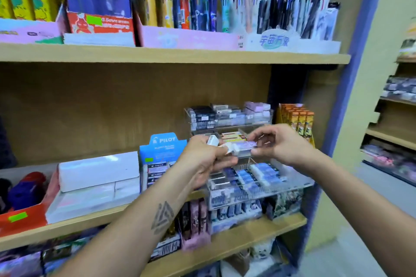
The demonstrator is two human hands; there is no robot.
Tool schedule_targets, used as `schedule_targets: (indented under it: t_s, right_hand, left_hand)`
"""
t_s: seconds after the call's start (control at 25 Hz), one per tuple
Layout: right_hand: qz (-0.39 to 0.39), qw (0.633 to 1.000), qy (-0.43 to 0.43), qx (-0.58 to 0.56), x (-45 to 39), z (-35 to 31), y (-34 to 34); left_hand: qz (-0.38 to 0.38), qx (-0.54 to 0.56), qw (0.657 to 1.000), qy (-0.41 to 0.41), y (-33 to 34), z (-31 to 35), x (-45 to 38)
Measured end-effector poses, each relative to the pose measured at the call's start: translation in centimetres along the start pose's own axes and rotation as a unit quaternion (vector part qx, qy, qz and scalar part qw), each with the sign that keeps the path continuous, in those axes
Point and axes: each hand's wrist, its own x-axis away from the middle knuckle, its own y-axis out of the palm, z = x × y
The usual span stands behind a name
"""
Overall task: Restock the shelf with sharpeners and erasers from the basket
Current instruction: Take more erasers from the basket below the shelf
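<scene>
Both hands work at mid-shelf: the left hand (206,159) clutches small white block erasers (213,141), while the right hand (278,144) pinches one end of a long white eraser with a lilac paper sleeve (242,146) (basket unseen). Best to pull it free squarely, then lay it flat in the clear tiered acrylic rack (258,186) of smooth, sleeved blocks.

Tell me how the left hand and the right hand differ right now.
The left hand grips several white erasers at once, while the right hand pinches only the end of one purple-sleeved eraser. The left forearm carries a triangular tattoo; the right forearm shows none. Both hands hover in front of the clear acrylic eraser rack.
</scene>
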Motion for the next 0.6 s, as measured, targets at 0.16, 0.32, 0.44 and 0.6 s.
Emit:
schedule_targets:
  t_s: [0.16,0.32,0.44,0.6]
  right_hand:
    - [0.067,0.986,0.060,0.144,0.8,4.8,-4.9]
    - [0.089,0.952,0.071,0.283,1.4,7.6,-7.1]
    - [0.082,0.950,0.080,0.291,1.7,8.9,-7.4]
    - [0.043,0.950,0.074,0.302,1.7,8.7,-8.3]
  left_hand:
    - [-0.021,-0.143,0.988,0.062,5.2,-2.0,-2.6]
    - [-0.062,-0.269,0.952,0.131,8.0,-4.2,-4.2]
    - [-0.048,-0.267,0.953,0.134,8.4,-5.6,-5.1]
    - [-0.019,-0.205,0.971,0.123,8.1,-6.1,-5.2]
